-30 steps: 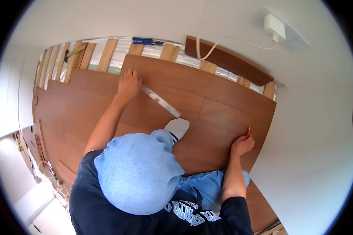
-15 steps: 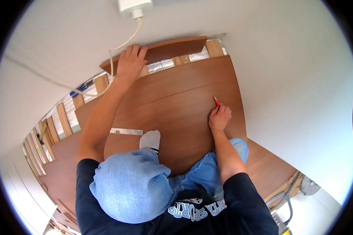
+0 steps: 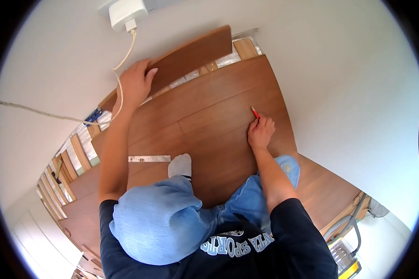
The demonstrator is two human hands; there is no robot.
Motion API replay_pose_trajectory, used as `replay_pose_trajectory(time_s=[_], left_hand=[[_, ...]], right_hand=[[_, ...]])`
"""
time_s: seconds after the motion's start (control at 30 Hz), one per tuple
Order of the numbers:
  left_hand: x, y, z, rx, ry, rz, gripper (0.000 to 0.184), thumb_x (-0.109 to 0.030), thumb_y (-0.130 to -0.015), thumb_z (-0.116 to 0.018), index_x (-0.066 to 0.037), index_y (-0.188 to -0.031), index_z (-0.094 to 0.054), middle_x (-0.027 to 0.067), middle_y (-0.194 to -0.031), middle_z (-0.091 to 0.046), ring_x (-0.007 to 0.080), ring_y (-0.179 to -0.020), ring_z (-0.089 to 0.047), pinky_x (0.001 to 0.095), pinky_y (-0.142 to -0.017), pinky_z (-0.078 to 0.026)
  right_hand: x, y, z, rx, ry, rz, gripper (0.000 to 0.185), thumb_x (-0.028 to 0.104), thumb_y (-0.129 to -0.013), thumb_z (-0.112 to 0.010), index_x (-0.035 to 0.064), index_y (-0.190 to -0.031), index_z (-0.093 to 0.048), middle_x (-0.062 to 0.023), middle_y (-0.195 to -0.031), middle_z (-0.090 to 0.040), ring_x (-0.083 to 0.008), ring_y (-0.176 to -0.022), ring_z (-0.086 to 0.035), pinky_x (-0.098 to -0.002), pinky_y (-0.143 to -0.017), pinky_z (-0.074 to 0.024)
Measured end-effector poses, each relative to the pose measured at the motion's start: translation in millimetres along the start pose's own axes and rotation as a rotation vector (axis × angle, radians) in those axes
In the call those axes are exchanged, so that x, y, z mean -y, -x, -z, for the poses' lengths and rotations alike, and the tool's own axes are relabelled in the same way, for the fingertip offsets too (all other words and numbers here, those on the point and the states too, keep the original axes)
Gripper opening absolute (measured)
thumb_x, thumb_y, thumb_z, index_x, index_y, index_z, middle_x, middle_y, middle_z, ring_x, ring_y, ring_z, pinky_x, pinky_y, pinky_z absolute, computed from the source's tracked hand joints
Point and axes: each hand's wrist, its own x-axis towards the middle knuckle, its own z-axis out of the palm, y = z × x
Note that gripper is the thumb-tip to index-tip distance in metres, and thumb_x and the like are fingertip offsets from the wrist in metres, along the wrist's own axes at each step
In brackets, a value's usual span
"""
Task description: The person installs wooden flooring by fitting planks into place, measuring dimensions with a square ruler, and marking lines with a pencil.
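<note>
At the far wall, my left hand (image 3: 136, 83) grips the left part of a brown floorboard (image 3: 195, 51), which is tilted up on its long edge against the wall. Beneath it shows a strip of silver foil and wooden battens (image 3: 244, 48). My right hand (image 3: 261, 131) is closed round a red pencil (image 3: 255, 113), tip pointing away from me, just over the laid brown flooring (image 3: 219, 121). A steel ruler (image 3: 149, 158) lies flat on the boards to the left of my socked foot (image 3: 180, 165).
A white cable (image 3: 121, 88) hangs from a white plug adapter (image 3: 128, 13) across my left forearm. Uncovered battens (image 3: 80, 152) run along the left wall, with a hammer (image 3: 58, 168) among them. A yellow-and-grey machine with a hose (image 3: 357, 237) stands at lower right.
My left hand has shifted left with the floorboard, which now stands tilted higher, its face more visible. My right hand with the pencil has barely moved. The view has turned slightly.
</note>
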Motion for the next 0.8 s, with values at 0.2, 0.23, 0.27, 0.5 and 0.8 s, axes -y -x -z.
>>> replay_pose_trajectory(time_s=[0.2,0.23,0.27,0.5,0.8], left_hand=[[28,31,-41,0.306,0.465,0.262,0.052,-0.056,-0.106,-0.061,-0.007,-0.121,-0.073,0.0203,-0.106,-0.077,0.0372,-0.100,-0.074,0.0441,-0.090,-0.056],[28,38,-49,0.356,0.426,0.285,0.052,-0.056,-0.106,-0.061,-0.008,-0.121,-0.073,0.0197,-0.105,-0.077,0.0369,-0.100,-0.074,0.0442,-0.090,-0.056],[29,47,-58,0.408,0.390,0.315,0.053,-0.057,-0.106,-0.060,-0.008,-0.121,-0.073,0.0191,-0.104,-0.078,0.0367,-0.100,-0.074,0.0442,-0.090,-0.056],[41,84,-86,0.456,0.241,0.250,0.058,-0.065,-0.105,-0.055,-0.013,-0.123,-0.074,0.0159,-0.106,-0.079,0.0381,-0.103,-0.074,0.0485,-0.090,-0.058],[86,145,-59,-0.011,0.228,0.108,0.034,-0.037,-0.100,-0.070,-0.013,-0.123,-0.074,0.0124,-0.114,-0.072,0.0362,-0.112,-0.068,0.0478,-0.097,-0.055]], right_hand=[[1,-4,-2,-0.002,-0.009,0.006,0.027,0.016,-0.092,-0.068,0.0136,-0.119,-0.067,-0.0119,-0.113,-0.061,-0.0362,-0.107,-0.058,-0.0501,-0.090,-0.0462],[1,-3,-3,0.003,-0.002,-0.004,0.027,0.017,-0.092,-0.068,0.0139,-0.119,-0.067,-0.0117,-0.114,-0.062,-0.0364,-0.107,-0.058,-0.0507,-0.090,-0.0464],[0,-1,-2,0.014,0.007,-0.010,0.027,0.017,-0.092,-0.068,0.0141,-0.119,-0.067,-0.0115,-0.114,-0.062,-0.0366,-0.107,-0.058,-0.0512,-0.089,-0.0466],[-3,0,-10,0.001,0.080,0.024,0.028,0.018,-0.094,-0.065,0.0140,-0.122,-0.066,-0.0136,-0.114,-0.063,-0.0389,-0.108,-0.059,-0.0547,-0.087,-0.0476],[-6,4,-16,-0.035,0.071,0.082,0.028,0.018,-0.095,-0.065,0.0130,-0.123,-0.066,-0.0132,-0.114,-0.063,-0.0391,-0.108,-0.060,-0.0537,-0.085,-0.0490]])
